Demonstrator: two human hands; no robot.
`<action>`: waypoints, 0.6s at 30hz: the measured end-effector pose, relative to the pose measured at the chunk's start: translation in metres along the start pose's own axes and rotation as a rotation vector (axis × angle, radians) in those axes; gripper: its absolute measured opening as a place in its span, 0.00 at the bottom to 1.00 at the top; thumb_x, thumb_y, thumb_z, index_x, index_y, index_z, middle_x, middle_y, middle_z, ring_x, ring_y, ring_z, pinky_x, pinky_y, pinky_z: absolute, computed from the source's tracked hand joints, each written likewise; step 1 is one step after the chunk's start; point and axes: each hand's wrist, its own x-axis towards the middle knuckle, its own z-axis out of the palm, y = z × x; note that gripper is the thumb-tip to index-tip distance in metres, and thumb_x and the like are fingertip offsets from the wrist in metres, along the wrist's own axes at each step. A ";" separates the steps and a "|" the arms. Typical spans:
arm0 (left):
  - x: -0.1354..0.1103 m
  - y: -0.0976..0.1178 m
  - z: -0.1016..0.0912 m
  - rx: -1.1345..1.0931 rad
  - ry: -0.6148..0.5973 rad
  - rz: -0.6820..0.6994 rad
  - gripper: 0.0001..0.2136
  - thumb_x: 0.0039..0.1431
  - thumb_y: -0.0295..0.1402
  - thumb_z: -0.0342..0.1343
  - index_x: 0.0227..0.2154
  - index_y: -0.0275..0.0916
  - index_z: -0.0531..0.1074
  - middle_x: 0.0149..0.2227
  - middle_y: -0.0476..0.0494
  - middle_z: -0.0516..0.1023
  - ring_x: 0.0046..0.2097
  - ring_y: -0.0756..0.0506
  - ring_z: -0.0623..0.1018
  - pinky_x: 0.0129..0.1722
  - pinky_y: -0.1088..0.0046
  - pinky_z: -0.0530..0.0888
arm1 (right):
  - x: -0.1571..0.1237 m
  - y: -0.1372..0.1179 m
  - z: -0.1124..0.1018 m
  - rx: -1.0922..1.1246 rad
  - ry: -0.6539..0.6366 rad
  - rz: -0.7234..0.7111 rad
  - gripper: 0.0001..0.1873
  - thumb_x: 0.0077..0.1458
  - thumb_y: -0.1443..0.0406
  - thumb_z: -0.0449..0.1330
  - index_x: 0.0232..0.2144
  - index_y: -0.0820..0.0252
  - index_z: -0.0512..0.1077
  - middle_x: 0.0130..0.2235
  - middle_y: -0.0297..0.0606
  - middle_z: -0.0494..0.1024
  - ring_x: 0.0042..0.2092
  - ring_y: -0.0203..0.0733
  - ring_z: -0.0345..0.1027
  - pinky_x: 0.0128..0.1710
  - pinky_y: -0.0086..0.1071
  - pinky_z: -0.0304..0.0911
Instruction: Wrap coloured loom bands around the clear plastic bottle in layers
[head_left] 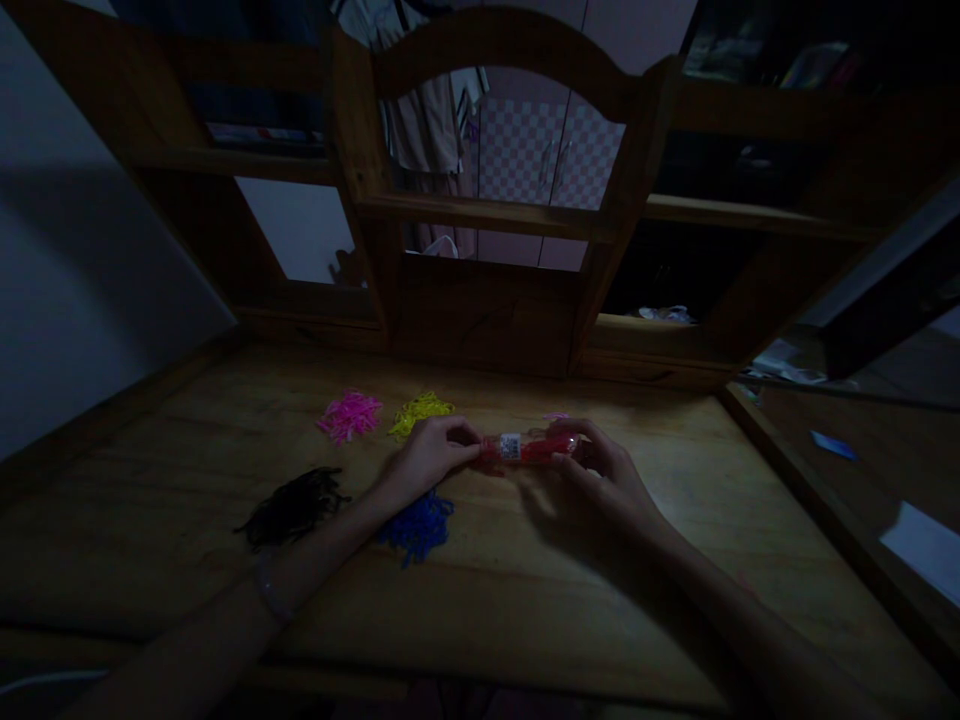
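A clear plastic packet (pixel 534 449) with red contents and a white barcode label lies crosswise between my hands, just above the desk. My left hand (pixel 436 452) pinches its left end between thumb and fingers. At its right end, my right hand (pixel 604 470) grips with thumb and fingertips. Beside my left hand are a pile of yellow strips (pixel 420 411) and a pile of blue strips (pixel 417 528), the blue one partly behind my wrist. Farther left lie a pink pile (pixel 350 415) and a black pile (pixel 294 505) of similar thin pieces.
The wooden desk (pixel 517 600) has a shelf unit (pixel 487 213) with open compartments along its back. A small pink piece (pixel 556 415) lies behind the packet. On the right, past a raised edge, are a blue card (pixel 833 445) and white paper (pixel 926 548). The room is dim.
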 end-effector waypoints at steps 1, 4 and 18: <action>0.000 0.002 0.000 -0.030 0.004 -0.027 0.07 0.51 0.35 0.64 0.29 0.36 0.77 0.30 0.45 0.81 0.33 0.45 0.80 0.34 0.72 0.75 | 0.000 -0.001 0.000 0.034 0.000 0.012 0.21 0.56 0.58 0.61 0.52 0.49 0.69 0.49 0.39 0.76 0.43 0.46 0.73 0.42 0.40 0.68; -0.002 0.009 0.002 -0.181 0.012 -0.087 0.10 0.48 0.36 0.66 0.28 0.36 0.74 0.29 0.45 0.81 0.32 0.46 0.80 0.33 0.73 0.75 | 0.001 -0.003 -0.002 0.142 -0.015 0.039 0.20 0.56 0.58 0.62 0.51 0.50 0.69 0.48 0.39 0.77 0.46 0.47 0.73 0.44 0.40 0.68; -0.017 0.030 0.003 -0.466 -0.027 0.166 0.08 0.64 0.34 0.54 0.43 0.40 0.64 0.48 0.40 0.77 0.51 0.43 0.78 0.52 0.63 0.75 | 0.004 -0.005 -0.011 0.424 0.009 0.165 0.17 0.55 0.58 0.61 0.47 0.53 0.72 0.51 0.40 0.76 0.42 0.43 0.71 0.31 0.30 0.62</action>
